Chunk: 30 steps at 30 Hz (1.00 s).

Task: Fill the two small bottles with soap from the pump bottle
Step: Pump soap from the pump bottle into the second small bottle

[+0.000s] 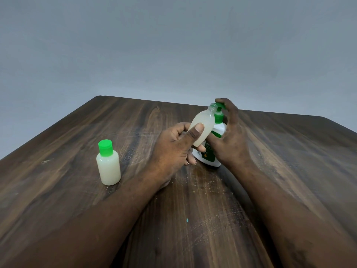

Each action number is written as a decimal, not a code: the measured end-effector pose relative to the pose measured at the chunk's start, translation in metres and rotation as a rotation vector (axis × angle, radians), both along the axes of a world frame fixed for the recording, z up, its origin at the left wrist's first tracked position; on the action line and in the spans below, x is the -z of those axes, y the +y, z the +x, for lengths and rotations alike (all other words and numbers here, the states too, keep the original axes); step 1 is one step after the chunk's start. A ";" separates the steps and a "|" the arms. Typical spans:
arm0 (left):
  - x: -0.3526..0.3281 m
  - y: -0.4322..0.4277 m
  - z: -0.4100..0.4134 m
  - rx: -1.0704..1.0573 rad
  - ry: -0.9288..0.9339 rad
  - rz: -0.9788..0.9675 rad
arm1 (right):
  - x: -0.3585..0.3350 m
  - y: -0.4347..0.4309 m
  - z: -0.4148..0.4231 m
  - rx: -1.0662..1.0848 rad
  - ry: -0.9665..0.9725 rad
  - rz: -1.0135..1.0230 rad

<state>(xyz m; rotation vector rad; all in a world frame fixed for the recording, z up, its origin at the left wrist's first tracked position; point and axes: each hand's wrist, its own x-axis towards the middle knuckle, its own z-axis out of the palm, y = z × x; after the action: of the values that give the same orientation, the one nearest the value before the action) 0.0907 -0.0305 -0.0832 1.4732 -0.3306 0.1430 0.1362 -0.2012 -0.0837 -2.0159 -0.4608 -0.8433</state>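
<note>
- Translucent plastic is sitting in the left hand (173, 149): thumb and curled fingers are clamping the open small bottle (204, 122) round its lower body, tilting its uncapped neck up toward the spout.
- Right hand (231, 136) is wrapping the pump bottle (209, 157), with fingers curling over the green pump head (221, 105). The pump bottle is standing on the table (193, 219), just behind the held bottle.
- Overflow risk: cloudy whitish soap (201, 140) is showing up to about the shoulder of the held bottle, so another full stroke is likely sending soap over the neck and onto the fingers.
- Misalignment risk: the narrow neck is being held at a slant, so any drift off the spout is putting soap on the wood. Whether spout and neck are touching cannot be told.
- Slip risk: soap on the thumb is weakening the grip on a smooth wall, and harder squeezing is forcing liquid out of the soft bottle.
- Tipping risk: off-centre pressing is rocking the pump bottle, which both hands are partly hiding.
- Pump bottle contents: the body is showing opaque white with a green label, so its level cannot be read.
- Capped small bottle (108, 167) is standing upright well to the left, apart from both hands. It is wearing a green cap (105, 147) and looking full of the same whitish soap, so it is judged finished.
</note>
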 end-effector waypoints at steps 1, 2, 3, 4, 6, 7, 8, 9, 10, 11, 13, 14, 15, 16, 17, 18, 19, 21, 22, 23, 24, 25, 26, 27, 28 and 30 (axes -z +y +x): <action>0.000 0.000 0.000 0.001 0.000 0.001 | 0.000 0.000 0.000 0.000 0.002 -0.004; -0.001 -0.001 0.000 0.002 -0.001 0.003 | 0.000 -0.001 0.000 0.002 0.004 -0.008; -0.001 -0.001 0.000 0.003 -0.005 0.003 | 0.000 -0.001 0.000 0.002 0.005 -0.012; -0.001 -0.001 0.000 0.003 -0.009 0.002 | 0.000 -0.001 0.000 -0.001 0.005 -0.013; -0.001 -0.001 0.000 0.002 -0.016 0.000 | 0.000 -0.001 0.000 -0.009 0.001 -0.007; -0.001 -0.001 0.000 0.000 -0.017 0.001 | 0.000 -0.001 0.001 -0.010 0.000 -0.006; -0.001 -0.001 0.000 -0.003 -0.018 0.003 | -0.001 -0.001 0.001 -0.011 -0.003 -0.006; 0.000 -0.001 0.001 -0.007 -0.019 0.006 | -0.001 0.000 0.002 -0.011 -0.005 -0.008; 0.000 0.000 0.001 -0.008 -0.018 0.010 | -0.001 0.000 0.002 -0.010 -0.008 -0.008; 0.001 0.000 0.001 -0.006 -0.016 0.017 | -0.001 0.000 0.002 -0.009 -0.012 -0.007; 0.001 0.000 0.000 -0.004 -0.011 0.033 | 0.000 -0.001 0.002 -0.009 -0.017 -0.011; 0.001 0.000 0.000 -0.001 -0.011 0.038 | 0.000 -0.001 0.002 -0.006 -0.016 -0.015; 0.001 -0.001 0.000 0.002 -0.009 0.039 | 0.000 -0.001 0.002 0.000 -0.014 -0.019; 0.001 -0.001 0.001 0.005 -0.008 0.037 | 0.000 -0.001 0.001 0.007 -0.014 -0.025; 0.001 -0.001 0.001 0.007 -0.008 0.036 | 0.001 -0.001 0.002 0.013 -0.016 -0.033; 0.001 -0.001 0.001 0.008 -0.010 0.038 | 0.001 -0.001 0.002 0.014 -0.017 -0.037; 0.000 -0.002 0.001 0.008 -0.012 0.041 | 0.001 -0.001 0.002 0.013 -0.015 -0.038; 0.001 -0.002 0.001 0.007 -0.015 0.040 | 0.001 -0.001 0.002 0.015 -0.007 -0.038; 0.001 -0.002 0.002 0.005 -0.016 0.037 | 0.000 -0.001 0.003 0.017 -0.007 -0.040; 0.002 -0.002 0.002 0.001 -0.017 0.037 | 0.000 -0.001 0.003 0.020 -0.010 -0.040; 0.002 -0.002 0.002 -0.003 -0.016 0.038 | 0.000 -0.001 0.003 0.019 -0.014 -0.039; 0.003 -0.001 0.002 -0.006 -0.014 0.038 | 0.001 -0.001 0.003 0.018 -0.017 -0.033; 0.003 -0.001 0.002 -0.006 -0.011 0.038 | 0.001 -0.001 0.003 0.015 -0.020 -0.025; 0.003 -0.001 0.002 -0.006 -0.008 0.040 | 0.001 0.000 0.003 0.012 -0.023 -0.018; 0.004 -0.001 0.001 -0.007 -0.007 0.043 | 0.001 -0.001 0.003 0.010 -0.027 -0.016; 0.003 -0.001 0.001 -0.011 -0.010 0.044 | 0.002 -0.001 0.004 0.016 -0.032 -0.027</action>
<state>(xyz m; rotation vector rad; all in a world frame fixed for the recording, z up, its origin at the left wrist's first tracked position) 0.0916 -0.0316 -0.0866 1.5187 -0.3361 0.1525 0.1399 -0.2023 -0.0855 -2.0356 -0.4764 -0.8849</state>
